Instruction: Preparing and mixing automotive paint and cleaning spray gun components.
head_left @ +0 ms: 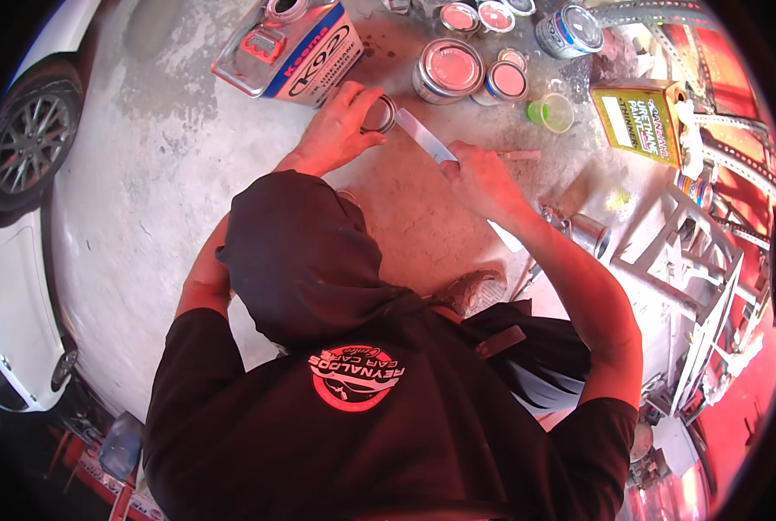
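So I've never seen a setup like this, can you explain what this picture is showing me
There's no machine here, just a person working bare-handed. The picture comes from a wide fisheye camera worn on that person's head, looking down, so straight edges bend near the rim. The black clothing below is the wearer's own. The left hand holds a small can; the right hand holds a pale stick, its tip near that can. On the floor are round cans, a large tin, a yellow tin and a green cup. At left is a car.
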Tool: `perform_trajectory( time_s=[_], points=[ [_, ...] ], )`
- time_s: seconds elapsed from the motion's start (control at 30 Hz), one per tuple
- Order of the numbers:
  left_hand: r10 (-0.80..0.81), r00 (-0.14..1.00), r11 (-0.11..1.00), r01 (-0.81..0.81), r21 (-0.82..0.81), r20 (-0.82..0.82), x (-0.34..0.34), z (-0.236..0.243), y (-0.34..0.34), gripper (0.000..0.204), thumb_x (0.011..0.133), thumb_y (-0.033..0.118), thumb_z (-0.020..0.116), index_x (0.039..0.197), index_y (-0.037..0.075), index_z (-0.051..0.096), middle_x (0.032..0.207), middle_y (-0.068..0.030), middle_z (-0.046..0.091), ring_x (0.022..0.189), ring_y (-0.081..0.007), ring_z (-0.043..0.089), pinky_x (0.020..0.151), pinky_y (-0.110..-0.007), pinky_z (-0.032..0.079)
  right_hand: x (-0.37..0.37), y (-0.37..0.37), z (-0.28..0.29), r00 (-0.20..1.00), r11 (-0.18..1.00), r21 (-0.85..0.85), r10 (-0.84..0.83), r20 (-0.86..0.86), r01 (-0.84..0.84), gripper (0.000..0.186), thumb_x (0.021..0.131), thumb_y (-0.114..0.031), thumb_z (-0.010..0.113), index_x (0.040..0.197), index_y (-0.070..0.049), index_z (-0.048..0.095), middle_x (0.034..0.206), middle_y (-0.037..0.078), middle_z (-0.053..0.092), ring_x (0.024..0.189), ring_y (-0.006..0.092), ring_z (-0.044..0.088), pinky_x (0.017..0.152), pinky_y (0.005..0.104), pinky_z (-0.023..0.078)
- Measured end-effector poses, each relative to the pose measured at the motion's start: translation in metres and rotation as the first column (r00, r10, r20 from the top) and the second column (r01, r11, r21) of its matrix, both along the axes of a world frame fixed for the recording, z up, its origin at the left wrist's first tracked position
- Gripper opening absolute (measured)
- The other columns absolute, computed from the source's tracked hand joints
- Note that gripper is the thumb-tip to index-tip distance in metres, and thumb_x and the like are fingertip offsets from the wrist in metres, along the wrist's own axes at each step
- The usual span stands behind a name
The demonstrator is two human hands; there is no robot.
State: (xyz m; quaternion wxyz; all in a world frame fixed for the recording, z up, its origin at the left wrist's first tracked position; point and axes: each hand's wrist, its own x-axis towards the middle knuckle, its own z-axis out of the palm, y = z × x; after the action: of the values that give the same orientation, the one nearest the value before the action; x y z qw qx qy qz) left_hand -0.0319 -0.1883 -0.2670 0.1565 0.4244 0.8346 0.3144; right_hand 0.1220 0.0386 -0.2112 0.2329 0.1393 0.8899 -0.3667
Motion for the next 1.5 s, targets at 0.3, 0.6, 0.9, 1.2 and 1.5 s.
perform_trajectory(
  time_s=[0.3,0.6,0.9,1.2,1.5],
  points=[
    [-0.025,0.996,0.999,0.023,-0.029,-0.085,-0.001,-0.002,0.001,0.073,0.074,0.019,0.088,0.14,0.011,0.057,0.125,-0.0166,0.054,0.116,-0.0386,0.057,0.098,-0.047,0.052,0.004,0.006,-0.013,0.905,0.796,-0.478,-0.198,0.376,0.372,0.025,0.107,-0.024,0.054,0.102,-0.002,0.062,0.068,0.001,0.054,0.057,0.0088,0.05,0.05,0.0285,0.042],
    [-0.014,0.997,0.999,0.011,-0.034,-0.078,0.006,-0.004,0.003,0.071,0.075,0.019,0.088,0.14,0.014,0.058,0.127,-0.0162,0.054,0.115,-0.0397,0.056,0.098,-0.048,0.051,-0.007,0.008,-0.049,1.0,0.962,-0.273,-0.001,-0.013,-0.002,0.025,0.106,-0.023,0.053,0.116,-0.002,0.061,0.074,0.006,0.062,0.057,0.0151,0.058,0.052,0.0317,0.047],
    [-0.051,0.995,0.998,0.053,0.016,-0.091,-0.002,-0.01,0.008,0.068,0.075,0.019,0.089,0.137,0.015,0.062,0.13,-0.0146,0.056,0.118,-0.0383,0.055,0.1,-0.047,0.051,-0.015,-0.043,-0.101,0.877,0.991,0.117,-0.001,-0.48,0.066,0.034,0.107,-0.031,0.051,0.114,0.0,0.062,0.081,0.012,0.066,0.061,0.0183,0.064,0.055,0.0344,0.051],
    [-0.08,0.986,0.997,0.081,-0.003,-0.146,-0.007,-0.01,0.006,0.067,0.075,0.021,0.089,0.137,0.015,0.064,0.131,-0.0137,0.058,0.117,-0.0374,0.057,0.099,-0.046,0.051,-0.005,-0.049,-0.088,0.88,0.558,-0.699,-0.414,0.233,0.447,0.04,0.11,-0.043,0.048,0.102,-0.006,0.062,0.068,-0.001,0.052,0.052,0.0076,0.046,0.047,0.0264,0.038],
    [-0.136,0.988,0.99,0.138,0.012,-0.077,0.0,-0.007,0.006,0.066,0.076,0.009,0.083,0.138,0.013,0.062,0.135,-0.0138,0.054,0.117,-0.0391,0.052,0.102,-0.046,0.05,-0.02,-0.047,-0.073,0.989,0.994,-0.01,-0.112,-0.096,0.112,0.04,0.107,-0.037,0.05,0.103,-0.001,0.066,0.086,0.022,0.072,0.081,0.0393,0.07,0.071,0.0507,0.053]
  ],
)
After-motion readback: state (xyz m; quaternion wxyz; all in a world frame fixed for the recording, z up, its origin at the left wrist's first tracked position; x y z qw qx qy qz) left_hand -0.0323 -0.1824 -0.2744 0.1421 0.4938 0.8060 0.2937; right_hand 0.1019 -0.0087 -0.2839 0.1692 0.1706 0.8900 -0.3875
